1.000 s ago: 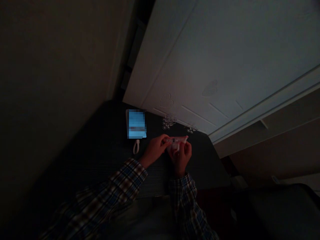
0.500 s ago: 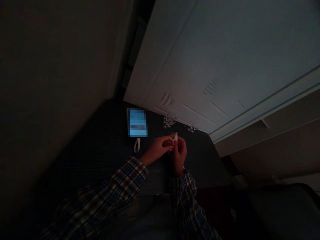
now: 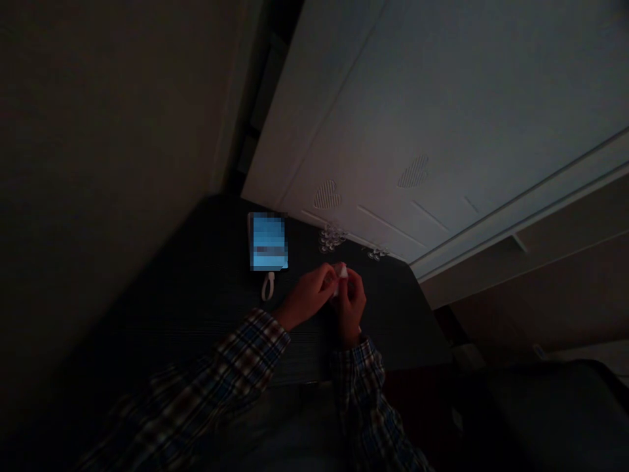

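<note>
Close together over the dark tabletop [image 3: 211, 282], my left hand [image 3: 307, 294] and my right hand [image 3: 351, 305] meet at a small white piece [image 3: 343, 269], soft-looking like tissue or thin wrap. The fingers of my right hand are pinched on it from the right. My left thumb and fingers are closed at its left side. Fingers cover most of the piece, and the dim light hides its exact kind. Beyond my hands lies a cluster of small shiny round pieces [image 3: 333, 237]. A smaller group of the same pieces [image 3: 377, 254] is to its right.
A device with a lit, pixelated screen [image 3: 268, 242] lies left of my hands, a pale loop strap [image 3: 267, 287] at its near end. A white panel with ribbed hearts [image 3: 327, 195] rises along the far edge. A dark padded shape [image 3: 555, 406] stands at lower right.
My left fingers have drawn in closer around the white piece, and the gap between thumb and finger has narrowed. Both hands stay in nearly the same place.
</note>
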### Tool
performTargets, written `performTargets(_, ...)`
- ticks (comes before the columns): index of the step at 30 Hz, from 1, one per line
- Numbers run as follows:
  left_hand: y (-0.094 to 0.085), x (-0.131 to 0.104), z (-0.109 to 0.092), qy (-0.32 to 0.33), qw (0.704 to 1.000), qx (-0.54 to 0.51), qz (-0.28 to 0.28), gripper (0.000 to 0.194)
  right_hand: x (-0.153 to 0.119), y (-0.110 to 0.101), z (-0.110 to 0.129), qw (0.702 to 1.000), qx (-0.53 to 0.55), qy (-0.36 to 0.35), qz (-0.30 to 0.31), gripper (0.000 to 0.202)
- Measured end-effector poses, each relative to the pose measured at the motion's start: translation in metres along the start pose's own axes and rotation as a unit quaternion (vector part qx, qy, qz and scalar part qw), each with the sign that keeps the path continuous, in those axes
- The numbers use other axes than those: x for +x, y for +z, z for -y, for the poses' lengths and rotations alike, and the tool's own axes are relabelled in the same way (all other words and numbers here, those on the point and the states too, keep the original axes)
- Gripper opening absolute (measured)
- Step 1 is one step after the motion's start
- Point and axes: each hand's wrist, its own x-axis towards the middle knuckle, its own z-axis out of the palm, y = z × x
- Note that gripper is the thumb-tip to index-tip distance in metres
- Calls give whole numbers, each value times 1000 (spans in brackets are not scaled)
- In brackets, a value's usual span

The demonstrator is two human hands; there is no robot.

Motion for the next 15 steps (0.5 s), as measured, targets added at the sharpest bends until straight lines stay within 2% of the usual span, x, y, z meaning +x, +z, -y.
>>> performTargets(6, 1, -1, 1, -45, 999, -1, -21, 16, 0, -1, 0, 999, -33, 2, -18, 30)
performTargets(15, -3, 2, -4, 0, 999, 19, -25, 7, 1, -4, -9, 999, -29, 16, -2, 33)
